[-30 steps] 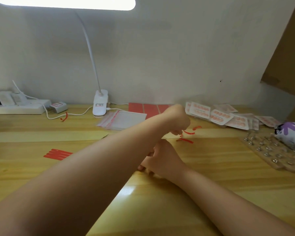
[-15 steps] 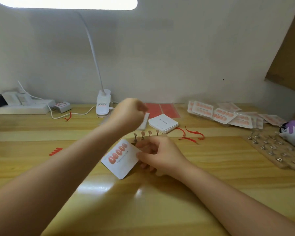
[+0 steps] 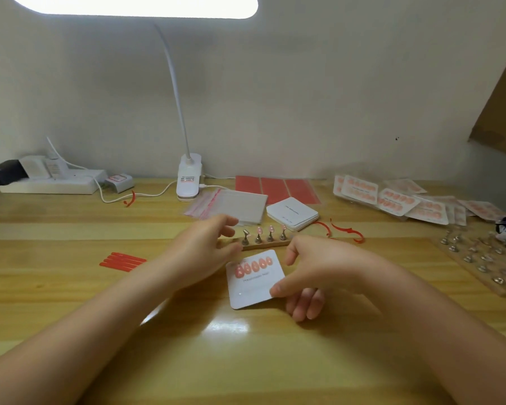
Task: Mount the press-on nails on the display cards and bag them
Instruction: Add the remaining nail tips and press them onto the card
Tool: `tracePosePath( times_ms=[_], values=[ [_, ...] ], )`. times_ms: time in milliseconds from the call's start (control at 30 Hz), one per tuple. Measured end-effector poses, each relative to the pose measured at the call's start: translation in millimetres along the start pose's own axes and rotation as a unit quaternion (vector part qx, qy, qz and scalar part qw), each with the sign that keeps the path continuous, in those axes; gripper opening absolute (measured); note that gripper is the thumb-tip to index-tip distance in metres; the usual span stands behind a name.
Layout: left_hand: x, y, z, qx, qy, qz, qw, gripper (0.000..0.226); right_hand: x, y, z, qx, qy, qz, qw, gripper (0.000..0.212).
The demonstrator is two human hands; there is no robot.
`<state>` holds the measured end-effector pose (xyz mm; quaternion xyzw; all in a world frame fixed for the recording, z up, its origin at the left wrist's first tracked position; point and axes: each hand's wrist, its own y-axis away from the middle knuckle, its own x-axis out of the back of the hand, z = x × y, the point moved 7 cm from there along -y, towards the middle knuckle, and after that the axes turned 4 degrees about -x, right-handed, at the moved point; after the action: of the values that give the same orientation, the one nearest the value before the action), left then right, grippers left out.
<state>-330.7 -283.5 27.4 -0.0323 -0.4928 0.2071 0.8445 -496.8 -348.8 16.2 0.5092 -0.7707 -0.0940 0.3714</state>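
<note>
A white display card (image 3: 253, 283) with a row of pink press-on nails (image 3: 253, 266) near its top edge is held just above the wooden table. My right hand (image 3: 310, 273) pinches the card's right edge between thumb and fingers. My left hand (image 3: 205, 251) hovers at the card's upper left, fingers loosely curled and holding nothing. Just behind stands a small wooden nail stand (image 3: 265, 239) with metal pegs, three of them carrying pink nails. A stack of blank cards (image 3: 292, 213) and a pile of clear zip bags (image 3: 231, 204) lie further back.
Bagged finished cards (image 3: 398, 200) spread at the back right. Red adhesive sheets (image 3: 275, 187) lie by the wall, red strips (image 3: 123, 261) at left, red peelings (image 3: 345, 229) behind my right hand. A lamp base (image 3: 189, 179), a power strip (image 3: 50, 184) and a larger peg board (image 3: 479, 258) ring the work area.
My left arm drew back from the far right and no longer covers the card. My left hand now hovers at the card's upper left. The right hand turned the card more upright.
</note>
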Motion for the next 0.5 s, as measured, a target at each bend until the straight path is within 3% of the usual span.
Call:
tracePosePath(
  times_ms=[167,333,433,500],
  values=[
    [-6.5,1.2,1.5,-0.029,-0.048,0.001,0.998,0.048,8.3,2.7,3.0,-0.039,0.139,0.026,0.989,0.042],
    [9.8,-0.4,-4.1,0.001,-0.067,0.027,0.997,0.039,24.7,1.0,-10.2,0.022,0.228,0.203,0.952,0.045],
    [19.4,-2.2,-12.7,0.027,-0.117,-0.036,0.992,0.031,26.3,-0.8,-14.8,0.092,0.249,0.276,0.924,0.038],
    [21.9,-0.9,-15.9,0.026,-0.133,-0.078,0.988,0.027,24.4,-1.9,-15.9,0.132,0.252,0.266,0.921,0.032]
  ],
)
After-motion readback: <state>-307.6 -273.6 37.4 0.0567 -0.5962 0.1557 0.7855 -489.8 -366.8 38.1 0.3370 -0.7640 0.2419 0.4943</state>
